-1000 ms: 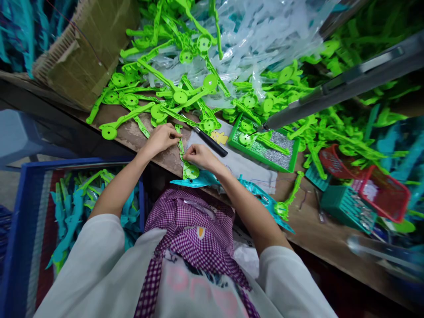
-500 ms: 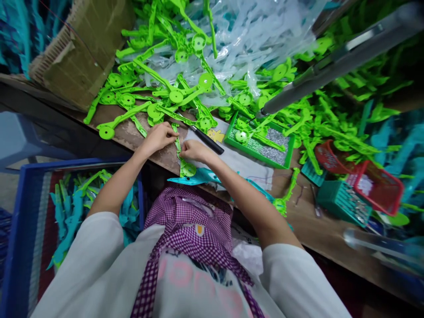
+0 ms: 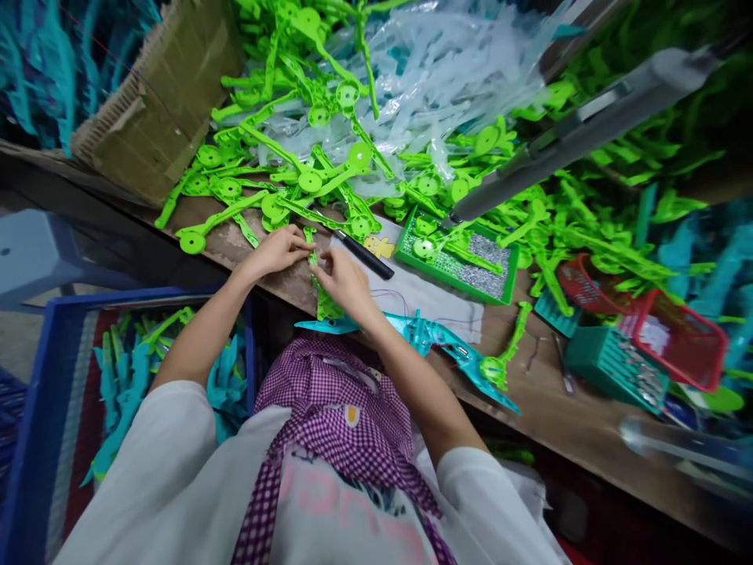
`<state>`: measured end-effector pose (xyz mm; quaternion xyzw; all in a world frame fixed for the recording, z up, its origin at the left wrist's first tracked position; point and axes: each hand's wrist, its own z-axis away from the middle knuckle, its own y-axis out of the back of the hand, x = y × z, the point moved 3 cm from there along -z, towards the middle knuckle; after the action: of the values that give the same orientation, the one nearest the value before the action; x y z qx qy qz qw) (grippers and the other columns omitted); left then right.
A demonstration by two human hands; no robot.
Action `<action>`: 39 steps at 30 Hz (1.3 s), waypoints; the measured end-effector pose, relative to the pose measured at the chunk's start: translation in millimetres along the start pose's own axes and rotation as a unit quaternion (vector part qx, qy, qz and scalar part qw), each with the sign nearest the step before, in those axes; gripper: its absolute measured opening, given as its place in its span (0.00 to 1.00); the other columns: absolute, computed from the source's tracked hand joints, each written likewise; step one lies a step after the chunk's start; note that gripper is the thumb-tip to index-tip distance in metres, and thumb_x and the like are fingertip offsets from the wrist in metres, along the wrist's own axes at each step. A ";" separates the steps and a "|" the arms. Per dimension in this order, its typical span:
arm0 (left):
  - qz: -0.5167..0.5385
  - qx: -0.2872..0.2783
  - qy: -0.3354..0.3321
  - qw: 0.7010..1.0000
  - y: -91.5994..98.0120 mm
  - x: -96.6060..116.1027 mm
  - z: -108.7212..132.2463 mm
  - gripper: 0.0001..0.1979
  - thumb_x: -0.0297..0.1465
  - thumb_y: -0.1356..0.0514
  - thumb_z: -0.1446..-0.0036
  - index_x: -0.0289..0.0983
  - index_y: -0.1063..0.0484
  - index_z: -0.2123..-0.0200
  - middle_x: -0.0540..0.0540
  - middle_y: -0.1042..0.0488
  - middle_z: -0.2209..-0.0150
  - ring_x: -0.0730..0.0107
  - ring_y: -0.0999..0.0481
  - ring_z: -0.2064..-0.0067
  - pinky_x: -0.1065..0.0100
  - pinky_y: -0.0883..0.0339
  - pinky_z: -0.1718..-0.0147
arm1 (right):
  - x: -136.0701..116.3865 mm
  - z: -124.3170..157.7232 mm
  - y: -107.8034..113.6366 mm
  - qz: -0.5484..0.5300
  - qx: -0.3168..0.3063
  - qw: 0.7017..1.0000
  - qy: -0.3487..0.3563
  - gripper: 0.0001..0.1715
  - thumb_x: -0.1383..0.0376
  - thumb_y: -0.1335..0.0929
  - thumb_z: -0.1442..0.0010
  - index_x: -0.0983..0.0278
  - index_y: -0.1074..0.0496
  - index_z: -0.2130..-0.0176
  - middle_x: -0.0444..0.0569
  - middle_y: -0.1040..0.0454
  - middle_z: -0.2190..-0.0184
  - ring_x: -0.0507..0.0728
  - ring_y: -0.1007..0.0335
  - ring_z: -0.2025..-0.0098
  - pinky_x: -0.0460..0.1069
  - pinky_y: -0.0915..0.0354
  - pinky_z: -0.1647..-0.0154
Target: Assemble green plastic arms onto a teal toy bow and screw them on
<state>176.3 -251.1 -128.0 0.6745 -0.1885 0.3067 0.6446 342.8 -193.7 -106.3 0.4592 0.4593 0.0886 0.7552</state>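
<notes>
A long green plastic part [image 3: 321, 297] lies on the wooden bench [image 3: 547, 392] close to its near edge. My left hand [image 3: 276, 251] pinches its upper end with closed fingers. My right hand [image 3: 344, 281] rests over its middle, fingers curled on it. A teal plastic part [image 3: 435, 339] lies just under my right wrist. A black-handled tool [image 3: 363, 255] sits on a white cloth [image 3: 423, 294] just beyond my right hand.
A heap of green parts [image 3: 306, 169] and clear bags [image 3: 447, 71] fills the back. A green tray [image 3: 464, 259] of small metal pieces, a red basket [image 3: 659, 326] and a teal basket [image 3: 617, 365] stand right. A cardboard box [image 3: 158, 102] stands back left. A blue crate [image 3: 35, 408] of teal parts sits below left.
My right hand has slid up along the green part toward my left hand. More of the teal part shows under my wrist. The view has shifted slightly.
</notes>
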 end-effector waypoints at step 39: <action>-0.020 0.079 0.042 0.996 -5.8 16.6 11.9 0.14 0.30 0.41 0.42 0.38 0.19 0.55 0.43 0.26 0.55 0.61 0.26 0.55 0.61 0.34 0.50 | -9.6 72.0 -1.1 0.164 -0.082 0.983 0.025 0.22 0.62 0.44 0.30 0.58 0.29 0.45 0.55 0.29 0.52 0.60 0.28 0.54 0.50 0.40 0.68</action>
<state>194.4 -259.8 -121.2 0.7133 -0.1229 0.3358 0.6027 392.9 -243.7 -90.0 0.4626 0.3874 0.2598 0.7539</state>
